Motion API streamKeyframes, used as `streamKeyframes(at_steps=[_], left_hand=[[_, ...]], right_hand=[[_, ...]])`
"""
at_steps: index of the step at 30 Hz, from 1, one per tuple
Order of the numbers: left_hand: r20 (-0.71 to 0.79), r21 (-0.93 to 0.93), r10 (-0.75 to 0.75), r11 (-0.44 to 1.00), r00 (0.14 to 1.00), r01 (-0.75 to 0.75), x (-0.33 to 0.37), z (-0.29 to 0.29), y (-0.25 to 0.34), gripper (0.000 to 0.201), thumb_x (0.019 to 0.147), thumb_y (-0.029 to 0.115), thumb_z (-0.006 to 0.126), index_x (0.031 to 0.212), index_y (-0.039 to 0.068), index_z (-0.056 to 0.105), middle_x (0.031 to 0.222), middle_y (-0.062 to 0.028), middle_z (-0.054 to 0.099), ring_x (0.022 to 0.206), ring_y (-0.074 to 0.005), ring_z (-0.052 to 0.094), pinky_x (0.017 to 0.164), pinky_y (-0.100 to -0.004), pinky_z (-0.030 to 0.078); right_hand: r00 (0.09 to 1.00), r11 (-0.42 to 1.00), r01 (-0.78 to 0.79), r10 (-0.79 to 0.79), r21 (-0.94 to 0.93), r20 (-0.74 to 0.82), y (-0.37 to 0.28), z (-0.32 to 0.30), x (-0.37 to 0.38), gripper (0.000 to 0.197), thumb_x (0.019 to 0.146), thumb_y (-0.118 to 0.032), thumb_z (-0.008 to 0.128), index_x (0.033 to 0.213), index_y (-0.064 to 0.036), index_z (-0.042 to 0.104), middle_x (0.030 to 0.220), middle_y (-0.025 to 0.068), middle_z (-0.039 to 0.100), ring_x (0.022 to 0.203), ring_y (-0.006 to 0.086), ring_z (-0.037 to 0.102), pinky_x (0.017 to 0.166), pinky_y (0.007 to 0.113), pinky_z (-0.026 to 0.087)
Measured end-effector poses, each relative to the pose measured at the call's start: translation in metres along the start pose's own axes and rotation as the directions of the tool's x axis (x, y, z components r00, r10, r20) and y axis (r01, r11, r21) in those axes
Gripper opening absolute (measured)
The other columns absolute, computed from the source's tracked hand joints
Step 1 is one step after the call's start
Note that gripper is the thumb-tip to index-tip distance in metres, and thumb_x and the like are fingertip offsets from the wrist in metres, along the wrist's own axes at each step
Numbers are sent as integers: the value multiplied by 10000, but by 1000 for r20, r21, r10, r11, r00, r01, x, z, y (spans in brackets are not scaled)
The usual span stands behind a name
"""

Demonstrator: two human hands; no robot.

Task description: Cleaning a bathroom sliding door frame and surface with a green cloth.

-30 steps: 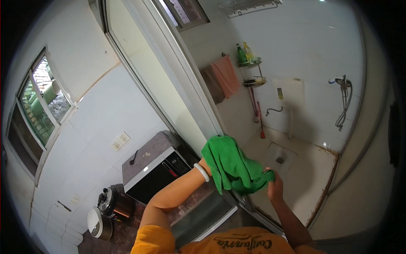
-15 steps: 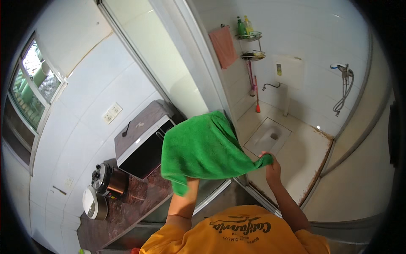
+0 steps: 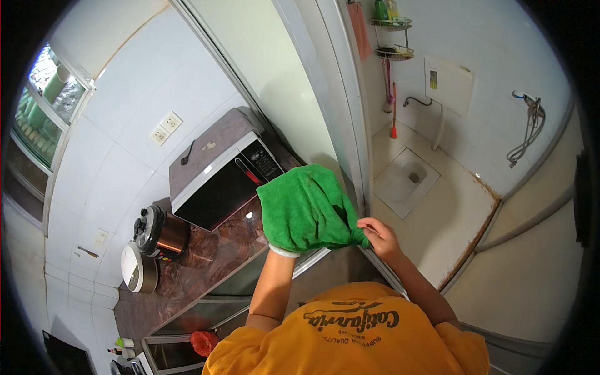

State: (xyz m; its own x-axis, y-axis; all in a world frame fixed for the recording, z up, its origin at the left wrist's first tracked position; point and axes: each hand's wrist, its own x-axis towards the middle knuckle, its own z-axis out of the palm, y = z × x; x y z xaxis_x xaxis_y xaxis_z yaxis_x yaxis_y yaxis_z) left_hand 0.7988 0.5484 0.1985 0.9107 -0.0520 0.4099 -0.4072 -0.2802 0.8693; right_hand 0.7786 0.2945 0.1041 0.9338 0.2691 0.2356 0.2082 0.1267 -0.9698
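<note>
A bright green towel (image 3: 309, 209) is bunched in front of me, draped over my left hand. Only the left forearm (image 3: 273, 284) shows below it, so the fingers are hidden. A white curved edge (image 3: 284, 252) peeks out under the cloth at the left wrist; what it belongs to I cannot make out. My right hand (image 3: 381, 239) is at the towel's lower right corner, its fingers bent and closed on the cloth's edge.
A microwave (image 3: 215, 187) under a grey cover stands on the reddish-brown counter (image 3: 203, 275), beside a pressure cooker (image 3: 164, 234) and a white lidded pot (image 3: 139, 269). A door frame (image 3: 337, 94) parts this from a tiled washroom with a squat toilet (image 3: 407, 181).
The spread towel has been gathered into a smaller bundle. My right hand has moved left, closer to my left one. The view has shifted, showing more of the microwave.
</note>
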Motion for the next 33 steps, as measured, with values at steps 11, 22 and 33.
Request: streamKeyframes(at_steps=[11,22,33], left_hand=[[281,657,-186,752,942,-48,9,38,102,447,894,244,701,1299,85,595,1283,-92,615,1199,-266,557,1072,-383,396],[255,583,125,771,959,-256,-26,24,-19,478,946,271,645,1367,76,531,1336,-104,584,1228,-287,538,1093,-397,383],[90,147,-46,989,995,33,-35,19,-20,439,990,248,579,1373,47,507,1333,-105,581,1212,-250,548,1063,-385,424]], right_hand=[[628,621,-778,774,101,78,73,6,-14,489,991,-451,546,1293,-67,553,1085,133,701,970,188,675,742,359,524],[580,610,-704,790,364,-200,124,12,-18,540,959,-529,518,1361,-172,565,1207,103,671,1103,254,614,920,414,478],[727,10,-404,611,915,314,99,-29,-47,501,1021,-434,493,1306,-32,585,1295,167,627,1157,318,619,1029,485,476]])
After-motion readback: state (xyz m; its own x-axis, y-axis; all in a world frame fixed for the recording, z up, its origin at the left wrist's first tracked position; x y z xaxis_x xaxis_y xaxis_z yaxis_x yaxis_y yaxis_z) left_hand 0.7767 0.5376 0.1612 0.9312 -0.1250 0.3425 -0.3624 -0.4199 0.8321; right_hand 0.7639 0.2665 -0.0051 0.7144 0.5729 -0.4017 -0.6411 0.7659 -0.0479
